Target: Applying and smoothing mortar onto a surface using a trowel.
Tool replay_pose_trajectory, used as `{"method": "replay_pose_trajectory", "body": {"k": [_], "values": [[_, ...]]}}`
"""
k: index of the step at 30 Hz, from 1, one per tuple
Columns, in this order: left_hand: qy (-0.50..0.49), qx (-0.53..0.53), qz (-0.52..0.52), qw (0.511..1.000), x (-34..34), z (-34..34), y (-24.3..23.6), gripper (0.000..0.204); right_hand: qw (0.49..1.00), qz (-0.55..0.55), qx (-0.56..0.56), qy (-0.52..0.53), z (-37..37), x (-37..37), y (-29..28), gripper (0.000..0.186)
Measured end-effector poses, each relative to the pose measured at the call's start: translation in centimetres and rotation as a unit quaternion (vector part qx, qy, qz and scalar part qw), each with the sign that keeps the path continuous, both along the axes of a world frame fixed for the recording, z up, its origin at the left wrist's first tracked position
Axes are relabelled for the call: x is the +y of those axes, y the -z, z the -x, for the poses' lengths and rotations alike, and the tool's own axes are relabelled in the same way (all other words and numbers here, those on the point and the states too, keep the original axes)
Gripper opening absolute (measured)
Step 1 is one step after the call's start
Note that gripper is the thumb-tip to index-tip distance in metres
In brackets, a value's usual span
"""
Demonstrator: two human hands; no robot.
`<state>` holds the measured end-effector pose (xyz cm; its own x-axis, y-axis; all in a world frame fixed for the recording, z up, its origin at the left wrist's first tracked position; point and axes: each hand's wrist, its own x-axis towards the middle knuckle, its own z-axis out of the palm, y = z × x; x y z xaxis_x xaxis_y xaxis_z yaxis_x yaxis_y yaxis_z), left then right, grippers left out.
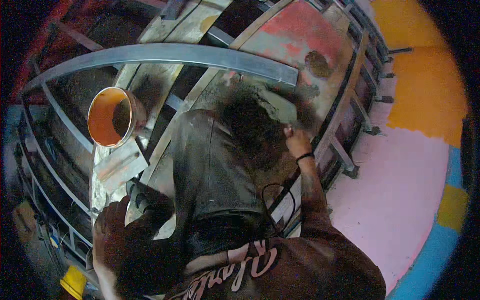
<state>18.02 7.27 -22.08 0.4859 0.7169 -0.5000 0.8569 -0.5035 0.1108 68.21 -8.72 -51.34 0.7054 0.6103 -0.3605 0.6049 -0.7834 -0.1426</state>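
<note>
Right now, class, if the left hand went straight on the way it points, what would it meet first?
The left hand would probably meet the dark piece by its fingertips, then the flat pale plate; shadow leaves contact and depth unclear.

Dim light; pink, orange, blue painted surface [387, 192] at right.

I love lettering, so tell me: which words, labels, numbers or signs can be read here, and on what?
Shirt: large, pale, looping script; I don't copy out its wording.
Bucket: no readable lettering.
Metal plate: small dark mark, too blurred to tell whether it is lettering.
Nothing else is legible.
</note>
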Motion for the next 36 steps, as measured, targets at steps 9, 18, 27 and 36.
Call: {"method": "replay_pose_trajectory", "body": {"k": [9,18,27,36], "values": [[-0.020,0.016,0.010,1.000,-0.5,-0.1,-0.4,0.060,0.963,0.004,0.258,0.076,3.0,-1.5,3.1,0.043],[-0.042,-0.060,-0.019,0.997,0.4,2.6,0.7,0.061,0.815,-0.024,0.496,0.297,-0.1,-2.6,-0.1,0.048],[-0.057,-0.015,0.034,0.998,4.3,4.2,1.5,0.061,0.959,0.111,0.257,-0.050,3.8,-16.4,2.9,0.040],[0.042,-0.037,0.010,0.998,1.7,2.5,1.5,0.060,0.966,-0.019,0.250,0.064,4.2,-9.8,8.4,0.040]]}}
